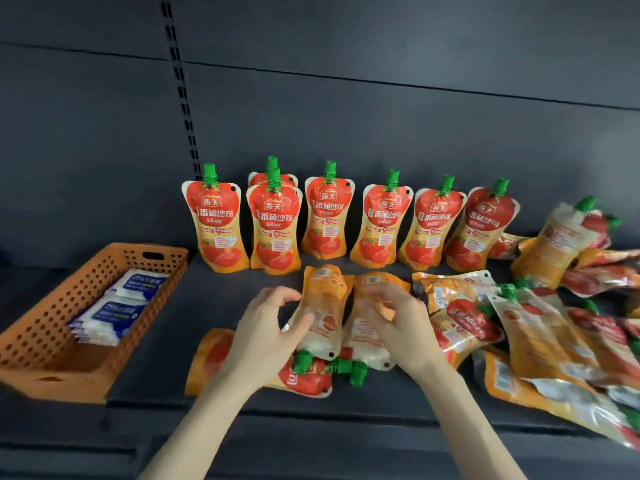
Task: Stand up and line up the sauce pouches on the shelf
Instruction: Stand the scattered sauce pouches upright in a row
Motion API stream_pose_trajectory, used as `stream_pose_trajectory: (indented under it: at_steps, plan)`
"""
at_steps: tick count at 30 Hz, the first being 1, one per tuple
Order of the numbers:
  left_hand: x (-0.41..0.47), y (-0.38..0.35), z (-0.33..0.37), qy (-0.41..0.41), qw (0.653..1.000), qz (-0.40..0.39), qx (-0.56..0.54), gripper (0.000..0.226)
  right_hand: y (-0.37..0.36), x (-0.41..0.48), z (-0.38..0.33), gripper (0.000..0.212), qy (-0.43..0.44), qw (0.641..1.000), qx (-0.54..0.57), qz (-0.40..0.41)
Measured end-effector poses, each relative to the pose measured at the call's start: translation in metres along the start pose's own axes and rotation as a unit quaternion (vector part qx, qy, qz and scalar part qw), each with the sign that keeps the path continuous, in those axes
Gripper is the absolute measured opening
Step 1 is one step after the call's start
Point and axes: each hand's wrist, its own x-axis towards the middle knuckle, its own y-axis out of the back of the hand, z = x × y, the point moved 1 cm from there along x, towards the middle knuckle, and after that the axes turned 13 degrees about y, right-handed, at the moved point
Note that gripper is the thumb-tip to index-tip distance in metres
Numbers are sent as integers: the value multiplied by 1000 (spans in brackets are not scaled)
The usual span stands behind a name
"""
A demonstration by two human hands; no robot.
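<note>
Several red-and-orange sauce pouches [323, 216] with green caps stand in a row at the back of the dark shelf [214, 306]. Two pouches lie back side up in the middle, caps toward me. My left hand [270, 330] holds the left lying pouch [325, 299], with the thumb on its face and the fingers curled at its left edge. My right hand [398, 323], blurred, curls its fingers over the right lying pouch [363, 337]. Another pouch [308, 379] lies flat under my left forearm.
A heap of fallen pouches [540, 327] covers the right side of the shelf. At the left, an orange perforated basket [45, 341] holds white-and-blue packets [117, 306]. A slotted upright [180, 84] runs up the dark back panel.
</note>
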Motion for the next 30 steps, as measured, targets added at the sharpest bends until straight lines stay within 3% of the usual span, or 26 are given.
stream_pose_trajectory:
  at_steps: [6,9,15,18,23,27,30]
  plan:
    - [-29,-33,19,48,993,18,102,49,26,-23,25,37,57,988,1,-143]
    - [-35,-31,21,63,989,-23,130,60,31,-28,29,51,75,974,-37,-213]
    - [-39,-14,16,59,984,-112,125,56,30,-33,29,65,149,940,-122,-282]
    - [-37,-7,13,51,986,-115,112,54,30,-33,31,63,158,936,-141,-281]
    - [-39,-8,8,34,987,-74,139,42,30,-34,34,42,186,942,-120,-251]
    - [-42,0,16,10,993,9,114,31,35,-35,33,37,236,957,-73,-151]
    - [-38,12,34,-91,984,72,137,23,44,-24,28,37,247,967,5,-66]
